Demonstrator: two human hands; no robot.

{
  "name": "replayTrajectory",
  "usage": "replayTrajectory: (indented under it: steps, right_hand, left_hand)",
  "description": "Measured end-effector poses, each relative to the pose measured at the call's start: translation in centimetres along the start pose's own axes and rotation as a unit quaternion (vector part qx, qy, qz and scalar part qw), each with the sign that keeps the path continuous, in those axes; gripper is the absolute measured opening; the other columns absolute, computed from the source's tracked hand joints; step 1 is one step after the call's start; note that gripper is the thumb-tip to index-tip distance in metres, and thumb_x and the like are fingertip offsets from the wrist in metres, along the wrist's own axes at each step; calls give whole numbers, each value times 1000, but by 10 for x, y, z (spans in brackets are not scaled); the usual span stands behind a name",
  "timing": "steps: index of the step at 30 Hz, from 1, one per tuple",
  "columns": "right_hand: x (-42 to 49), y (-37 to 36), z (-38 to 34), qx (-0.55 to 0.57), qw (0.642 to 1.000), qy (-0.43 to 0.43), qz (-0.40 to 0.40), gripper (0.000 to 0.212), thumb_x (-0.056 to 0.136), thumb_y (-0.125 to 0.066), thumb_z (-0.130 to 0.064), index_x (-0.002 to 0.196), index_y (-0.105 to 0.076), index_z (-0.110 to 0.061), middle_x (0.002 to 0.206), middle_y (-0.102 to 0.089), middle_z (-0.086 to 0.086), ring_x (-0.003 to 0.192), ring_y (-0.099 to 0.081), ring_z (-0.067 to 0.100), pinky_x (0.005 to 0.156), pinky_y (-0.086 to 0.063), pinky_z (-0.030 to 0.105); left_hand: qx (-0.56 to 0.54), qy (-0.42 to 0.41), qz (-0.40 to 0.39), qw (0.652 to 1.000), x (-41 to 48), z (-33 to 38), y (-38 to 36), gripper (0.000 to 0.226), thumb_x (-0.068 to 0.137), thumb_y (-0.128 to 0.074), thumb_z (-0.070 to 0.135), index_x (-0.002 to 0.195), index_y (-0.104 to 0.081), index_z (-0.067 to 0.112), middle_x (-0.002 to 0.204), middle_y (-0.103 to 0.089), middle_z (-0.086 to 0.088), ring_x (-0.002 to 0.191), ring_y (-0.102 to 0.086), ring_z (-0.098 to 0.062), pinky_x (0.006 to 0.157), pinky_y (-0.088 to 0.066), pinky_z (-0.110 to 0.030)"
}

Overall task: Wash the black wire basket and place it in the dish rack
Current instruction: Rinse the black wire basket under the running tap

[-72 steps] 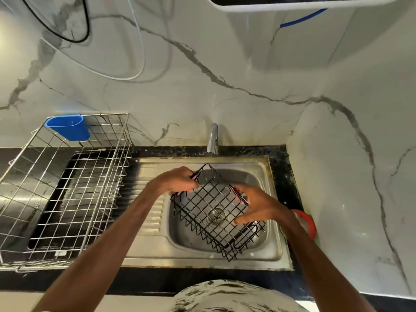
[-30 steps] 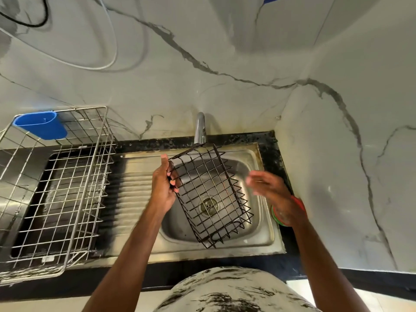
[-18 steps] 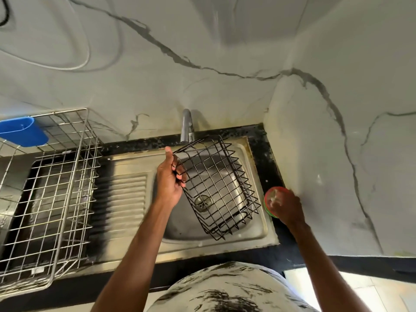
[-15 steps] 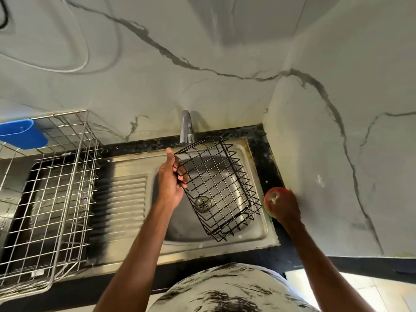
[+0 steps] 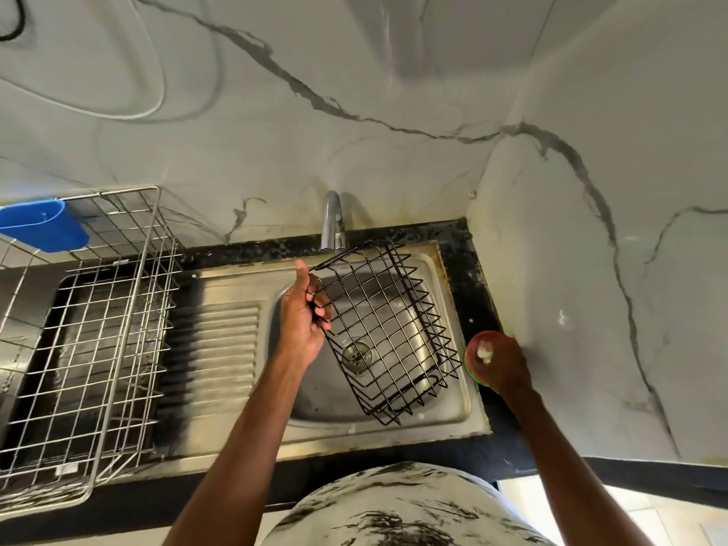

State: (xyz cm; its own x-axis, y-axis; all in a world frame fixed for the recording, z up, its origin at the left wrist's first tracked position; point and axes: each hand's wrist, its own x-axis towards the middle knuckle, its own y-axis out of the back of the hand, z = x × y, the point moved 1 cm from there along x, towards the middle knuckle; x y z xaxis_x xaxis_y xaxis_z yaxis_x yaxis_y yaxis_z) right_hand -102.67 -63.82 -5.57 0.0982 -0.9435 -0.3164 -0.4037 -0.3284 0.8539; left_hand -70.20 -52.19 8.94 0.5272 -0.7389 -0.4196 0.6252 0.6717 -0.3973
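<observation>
Right hand (image 5: 502, 366) has moved off basket (image 5: 388, 329) to red tub (image 5: 470, 348), grip unclear; left hand (image 5: 303, 321) grips it.

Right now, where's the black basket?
In the head view, centre: basket tilted over the sink, held by the left hand, tap just behind.

- You have even, moderately bright light; the brightest patch sits on the floor (image 5: 669, 518) at lower right.
- The steel sink (image 5: 453, 411) shows mild glare; a soft shadow lies beside the tap (image 5: 333, 218).
- Wide-angle distortion curves your frame edges; the focus is sharp overall.
</observation>
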Motion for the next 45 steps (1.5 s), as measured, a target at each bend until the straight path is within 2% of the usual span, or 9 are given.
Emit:
replayTrajectory:
  steps: [5,8,11,15,21,26,33,39,45]
  right_hand:
    - [5,10,0,-21,998,-48,-30,48,91,-72,-34,129,-63,-8,128,-62,19,117,-60,39,99,-48,40]
    - [12,1,2,-39,999,-5,-33,32,88,-62,-43,109,-73,-22,110,-69,10,105,-64,35,91,-50,39]
    - [54,-43,47,-42,998,15,-45,51,72,-44,-54,88,-77,-18,88,-72,7,91,-66,34,85,-51,37]
    - [30,-4,17,-15,999,-8,-38,35,72,-85,-30,100,-78,-12,104,-72,12,100,-66,35,90,-54,40]
    - [22,18,9,131,989,-61,2,21,83,-76,-4,104,-78,-2,106,-75,17,99,-69,37,83,-49,31]
    - [20,23,18,336,927,-158,-52,26,82,-84,-20,96,-77,1,89,-76,17,84,-73,33,83,-57,40]
    - [15,23,16,153,988,-31,15,33,77,-83,-2,109,-76,1,108,-74,20,97,-68,32,82,-43,26]
    - [21,17,19,151,986,-71,-30,31,89,-73,-8,118,-70,4,117,-70,25,107,-65,40,80,-42,27]
    - [27,16,23,176,980,-78,-51,37,86,-76,-3,121,-68,5,117,-69,23,111,-64,41,84,-48,31]
  left_hand:
    - [-7,1,-1,1000,0,-3,3,51,104,-48,54,64,-40,23,47,-42,8,33,-37,-5,32,-28,-19]
    - [2,-4,-6,1000,-2,-5,2,50,100,-52,56,65,-39,23,46,-42,8,33,-37,-4,32,-29,-18]
    - [4,-12,-14,1000,-3,-5,2,47,87,-61,60,65,-41,23,47,-43,9,35,-39,-4,32,-31,-19]
    - [1,-15,-11,1000,-4,-6,5,45,85,-63,59,65,-43,24,48,-44,9,36,-40,-4,32,-32,-20]
    - [3,-12,-13,1000,-2,-8,8,47,86,-61,61,64,-42,24,48,-44,9,35,-37,-4,32,-29,-19]
    - [-4,-13,-26,1000,-2,-10,9,48,83,-63,62,65,-41,23,47,-45,9,35,-37,-4,31,-30,-19]
    - [-6,-10,-34,999,-5,-11,11,46,87,-61,59,66,-42,22,48,-45,8,35,-39,-4,32,-31,-18]
    - [2,-5,-15,1000,-7,-12,17,47,99,-54,53,65,-43,23,48,-47,9,37,-39,-5,33,-31,-19]
    - [-2,-1,-14,1000,-8,-12,18,45,90,-59,57,65,-43,23,49,-47,9,37,-40,-4,33,-31,-19]
